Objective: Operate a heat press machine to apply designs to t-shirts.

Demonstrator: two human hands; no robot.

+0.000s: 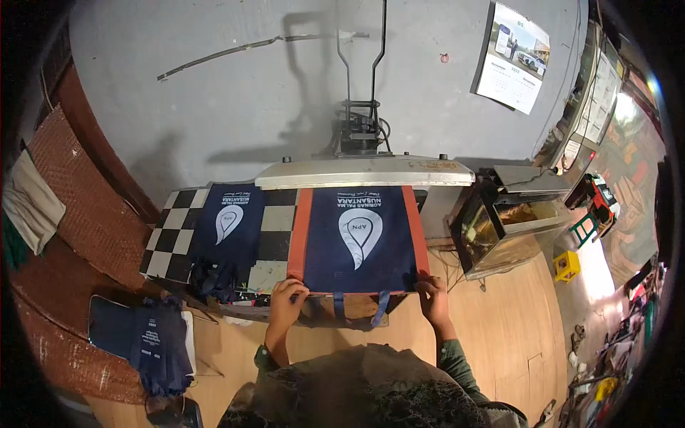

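A dark blue fabric tote bag (323,235) with orange-red side strips and a white printed leaf emblem lies flat at the heat press, its far edge reaching the raised metal platen (364,172). My left hand (289,296) pinches the bag's near left corner between thumb and fingers. At the near right corner, my right hand (431,295) grips the edge in the same way. Two blue strap handles (381,309) hang from the near edge between my hands. Left of the bag, similar dark blue bags (206,235) lie on a black-and-white checkered table (175,242).
More dark blue bags (160,348) rest on a chair at the lower left. An open-topped glass tank (503,235) stands right of the press. Farther right are a yellow stool (566,266) and cluttered items. A gray wall with a calendar (512,56) rises behind the press.
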